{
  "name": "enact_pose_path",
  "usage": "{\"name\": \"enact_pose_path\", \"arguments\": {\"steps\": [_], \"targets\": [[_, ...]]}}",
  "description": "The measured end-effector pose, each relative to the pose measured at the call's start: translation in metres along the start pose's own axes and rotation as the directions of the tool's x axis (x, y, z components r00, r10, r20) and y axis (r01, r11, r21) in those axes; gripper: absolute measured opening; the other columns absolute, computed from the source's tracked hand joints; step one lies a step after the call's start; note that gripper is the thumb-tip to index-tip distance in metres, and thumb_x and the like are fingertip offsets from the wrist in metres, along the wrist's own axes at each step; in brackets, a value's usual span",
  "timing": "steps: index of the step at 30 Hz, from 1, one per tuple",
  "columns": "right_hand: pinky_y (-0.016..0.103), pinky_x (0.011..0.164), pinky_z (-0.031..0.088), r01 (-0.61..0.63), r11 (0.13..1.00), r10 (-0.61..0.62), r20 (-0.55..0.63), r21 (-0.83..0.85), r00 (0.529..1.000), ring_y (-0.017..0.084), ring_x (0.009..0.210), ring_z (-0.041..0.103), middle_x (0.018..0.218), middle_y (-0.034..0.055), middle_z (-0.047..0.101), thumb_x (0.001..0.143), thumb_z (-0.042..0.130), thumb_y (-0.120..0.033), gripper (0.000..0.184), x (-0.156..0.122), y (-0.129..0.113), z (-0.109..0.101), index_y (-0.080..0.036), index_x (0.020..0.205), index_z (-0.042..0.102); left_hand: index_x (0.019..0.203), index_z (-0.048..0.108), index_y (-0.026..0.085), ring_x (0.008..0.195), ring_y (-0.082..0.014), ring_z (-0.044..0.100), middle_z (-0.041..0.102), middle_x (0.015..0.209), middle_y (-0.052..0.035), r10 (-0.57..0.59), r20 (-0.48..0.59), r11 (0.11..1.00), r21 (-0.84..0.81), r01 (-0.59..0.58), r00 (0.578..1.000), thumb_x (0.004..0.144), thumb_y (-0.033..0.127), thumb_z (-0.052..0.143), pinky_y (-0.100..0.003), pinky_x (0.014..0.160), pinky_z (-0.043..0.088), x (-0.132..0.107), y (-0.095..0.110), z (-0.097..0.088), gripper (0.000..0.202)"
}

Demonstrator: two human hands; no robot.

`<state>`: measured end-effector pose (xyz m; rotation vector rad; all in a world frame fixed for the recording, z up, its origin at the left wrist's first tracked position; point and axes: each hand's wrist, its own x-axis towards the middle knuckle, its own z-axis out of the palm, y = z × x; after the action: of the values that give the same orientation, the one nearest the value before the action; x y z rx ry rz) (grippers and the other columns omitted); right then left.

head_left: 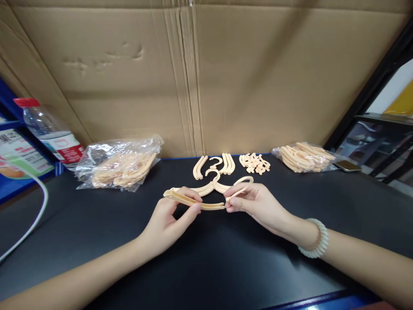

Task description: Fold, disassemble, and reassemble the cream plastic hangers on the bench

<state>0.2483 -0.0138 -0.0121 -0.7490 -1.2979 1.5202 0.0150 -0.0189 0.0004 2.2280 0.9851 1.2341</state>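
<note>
My left hand (176, 215) pinches a cream plastic hanger arm (213, 206), a slightly curved strip lying sideways above the table. In my right hand (254, 204) is a cream hanger hook (244, 180), its curved end standing up past the fingers. The hook's lower end is close to the right tip of the hanger arm; whether they touch I cannot tell. Just behind both hands lies a hanger (213, 185) with its hook pointing away, partly hidden by my fingers.
Loose hanger arms (228, 164), another hook (215, 162) and a pile of small pieces (255, 162) lie at the back. Bags of parts sit left (121, 165) and right (303, 157). A bottle (53, 133), a white cable (41, 206) and a phone (347, 166) flank them. Cardboard (290, 77) stands behind.
</note>
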Motion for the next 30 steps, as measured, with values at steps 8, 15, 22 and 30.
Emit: {"name": "enact_pose_path", "arguments": {"steps": [8,15,22,30], "targets": [[0.028,0.074,0.051,0.006,0.995,-0.005,0.013,-0.101,1.000,0.011,0.071,0.059,0.077,0.0011,0.066,0.071,0.080,-0.025,0.014,-0.0003,0.0008,-0.0016,-0.018,0.081,0.072,0.087,0.061,0.022,0.075,-0.0174,0.065,0.067,0.083,-0.0025,0.022,0.016,0.997,0.067,-0.023,1.000,0.088,0.024,0.056,-0.030,0.073,0.050,-0.0018,0.0023,-0.0007,0.006],[0.034,0.083,0.055,-0.148,0.989,0.149,0.094,-0.015,0.984,0.017,0.087,0.067,0.100,0.0088,0.069,0.079,0.073,-0.036,0.023,-0.0015,-0.0011,0.0020,-0.015,0.089,0.069,0.090,0.061,0.021,0.073,-0.0159,0.064,0.068,0.081,-0.0015,0.072,0.051,0.993,0.087,-0.076,0.996,0.089,0.020,0.055,-0.026,0.069,0.050,-0.0036,0.0036,0.0003,0.006],[0.036,0.081,0.057,-0.191,0.980,0.196,0.124,-0.046,0.973,0.020,0.085,0.072,0.102,0.0116,0.070,0.081,0.071,-0.040,0.029,-0.0025,-0.0027,0.0023,-0.014,0.091,0.064,0.092,0.063,0.021,0.072,-0.0167,0.065,0.069,0.080,-0.0024,0.149,0.086,0.986,0.060,-0.154,0.985,0.089,0.019,0.056,-0.028,0.068,0.052,-0.0051,0.0024,0.0007,0.008],[0.028,0.073,0.055,-0.142,0.989,0.146,0.120,-0.045,0.982,0.013,0.074,0.068,0.084,0.0052,0.069,0.081,0.072,-0.034,0.023,-0.0015,0.0004,0.0031,-0.014,0.083,0.063,0.093,0.064,0.021,0.069,-0.0153,0.065,0.069,0.080,-0.0026,0.197,0.138,0.975,0.076,-0.209,0.971,0.091,0.018,0.056,-0.026,0.066,0.051,-0.0048,0.0048,-0.0004,0.009]]}}
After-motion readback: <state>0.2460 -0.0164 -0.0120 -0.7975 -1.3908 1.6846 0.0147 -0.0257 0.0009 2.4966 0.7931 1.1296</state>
